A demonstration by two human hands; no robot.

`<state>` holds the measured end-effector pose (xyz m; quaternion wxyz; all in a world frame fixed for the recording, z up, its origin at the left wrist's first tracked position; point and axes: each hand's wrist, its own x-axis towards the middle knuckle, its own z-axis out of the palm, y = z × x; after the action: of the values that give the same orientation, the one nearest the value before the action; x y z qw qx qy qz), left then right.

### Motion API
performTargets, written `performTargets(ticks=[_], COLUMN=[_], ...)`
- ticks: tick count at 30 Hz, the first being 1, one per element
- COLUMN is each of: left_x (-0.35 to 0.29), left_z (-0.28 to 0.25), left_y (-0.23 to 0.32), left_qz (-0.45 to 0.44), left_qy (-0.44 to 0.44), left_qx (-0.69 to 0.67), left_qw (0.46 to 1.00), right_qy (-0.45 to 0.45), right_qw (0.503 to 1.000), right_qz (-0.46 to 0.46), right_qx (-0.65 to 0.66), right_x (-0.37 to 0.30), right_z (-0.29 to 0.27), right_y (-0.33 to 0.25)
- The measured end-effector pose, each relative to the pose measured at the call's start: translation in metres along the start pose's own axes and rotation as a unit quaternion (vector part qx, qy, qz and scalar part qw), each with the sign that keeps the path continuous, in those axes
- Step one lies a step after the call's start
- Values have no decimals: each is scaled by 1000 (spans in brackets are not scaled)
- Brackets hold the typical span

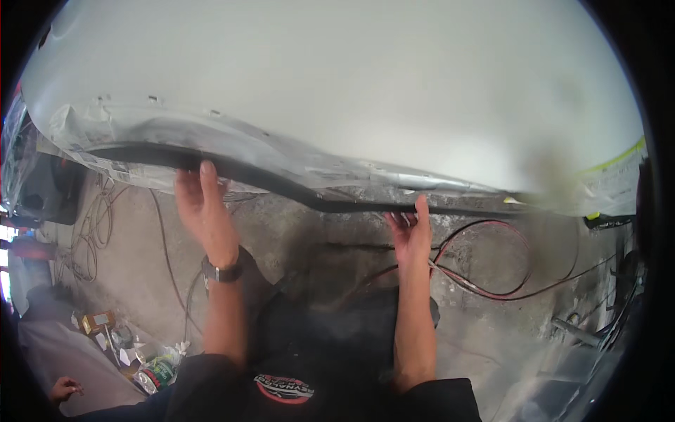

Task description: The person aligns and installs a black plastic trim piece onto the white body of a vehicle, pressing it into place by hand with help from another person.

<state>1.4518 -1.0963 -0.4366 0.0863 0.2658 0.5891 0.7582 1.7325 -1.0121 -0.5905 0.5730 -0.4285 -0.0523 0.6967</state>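
A long, curved black trim strip (274, 184) runs along the lower edge of a pale, smooth vehicle body panel (380, 84). My left hand (205, 214) grips the strip's wider left part, thumb in front and fingers partly hidden behind it. Farther right, my right hand (411, 235) pinches the thin section from below, its thumb pointing up. Crinkled clear masking film (225, 133) lies between the panel and the strip on the left. Whether the strip touches the panel along its whole length I cannot tell.
Red and dark hoses (485, 294) loop on the concrete floor (281, 239) at the right. Thin cables (98, 221) tangle at the left. A green can (156, 375) and a small box (97, 322) sit among clutter at lower left, near another person's hand (67, 388).
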Motion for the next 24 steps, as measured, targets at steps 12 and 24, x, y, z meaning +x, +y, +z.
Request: performTargets(ticks=[12,24], left_x=[21,30], left_z=[-5,-14], left_y=[-29,-30], left_qz=[51,25], left_qy=[-37,-21], left_qx=[-76,-88], left_qw=[995,996], right_qy=[-72,-125], right_qw=[995,982], right_qz=[-63,-107], right_qx=[37,91], right_x=[31,27], right_z=[24,25], right_y=[17,50])
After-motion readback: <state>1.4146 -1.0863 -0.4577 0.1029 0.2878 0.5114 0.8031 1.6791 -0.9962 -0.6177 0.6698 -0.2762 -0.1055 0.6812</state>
